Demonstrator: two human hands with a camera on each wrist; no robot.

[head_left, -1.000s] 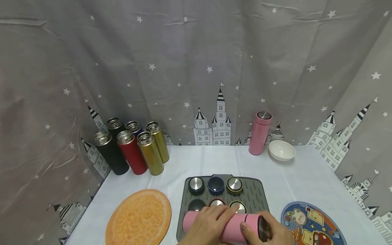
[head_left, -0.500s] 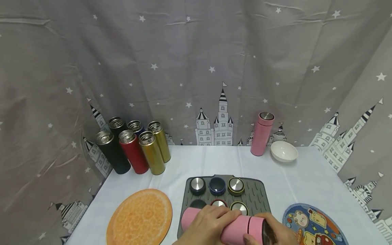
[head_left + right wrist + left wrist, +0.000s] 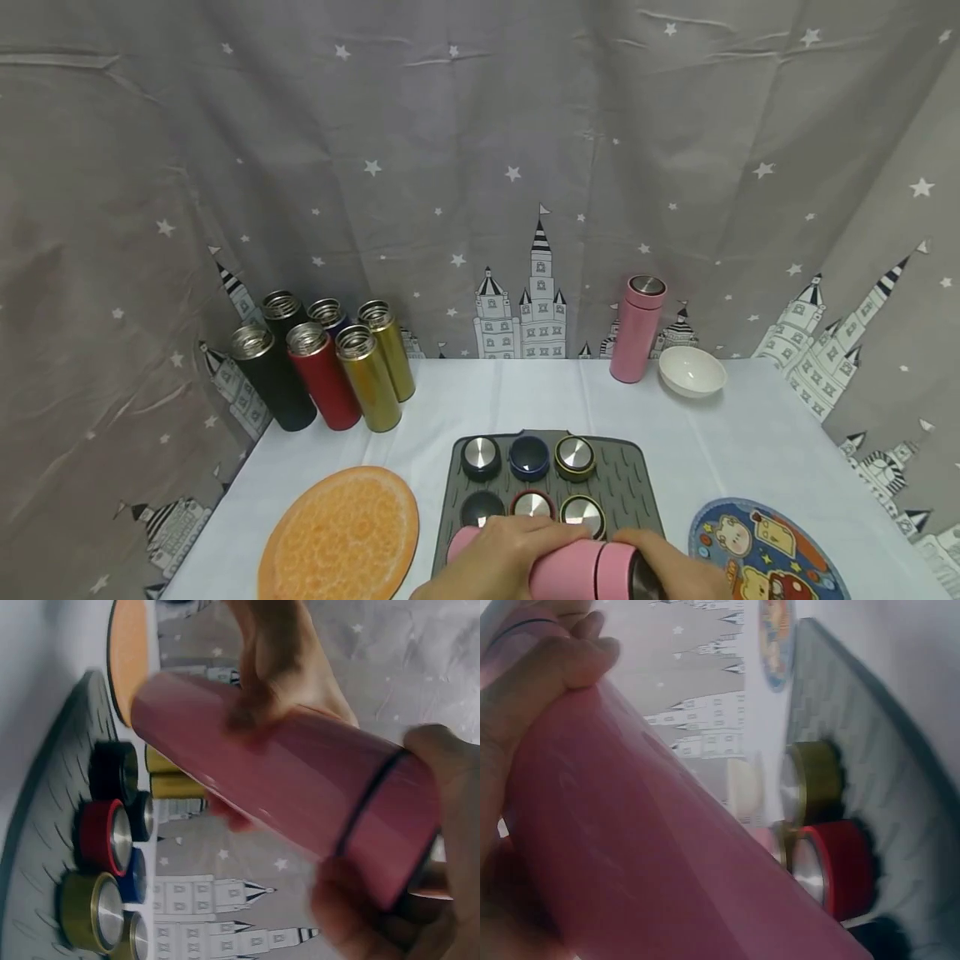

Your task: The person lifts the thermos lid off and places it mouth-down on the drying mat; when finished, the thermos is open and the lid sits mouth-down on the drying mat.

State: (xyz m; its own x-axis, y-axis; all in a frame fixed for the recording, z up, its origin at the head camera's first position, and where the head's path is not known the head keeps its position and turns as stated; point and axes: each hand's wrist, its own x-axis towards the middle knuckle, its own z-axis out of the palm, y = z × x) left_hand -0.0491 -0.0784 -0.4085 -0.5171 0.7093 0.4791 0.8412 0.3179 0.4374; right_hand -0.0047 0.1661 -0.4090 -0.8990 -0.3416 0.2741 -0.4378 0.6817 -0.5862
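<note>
A pink thermos bottle (image 3: 566, 571) is held on its side, tilted, over the near part of a grey mat (image 3: 630, 475). My left hand (image 3: 498, 554) wraps round its body. At the other end, my right hand (image 3: 678, 567) grips the pink lid (image 3: 397, 825) with its dark end. A thin dark ring marks where lid and body meet. In the right wrist view, the left hand (image 3: 289, 675) curls round the bottle's middle. On the mat beyond stand several bottle lids, among them a red-rimmed lid (image 3: 532, 504) and a blue lid (image 3: 528, 457).
Several lidless bottles, including a red bottle (image 3: 327, 383), stand at the back left. Another pink bottle (image 3: 635, 333) with its lid on stands at the back beside a white bowl (image 3: 692, 372). An orange round mat (image 3: 341, 533) lies left, a blue cartoon mat (image 3: 765, 550) right.
Both hands and the pink bottle have moved down in the head view, showing more of the front lids. The right hand's fingers have shifted round the lid.
</note>
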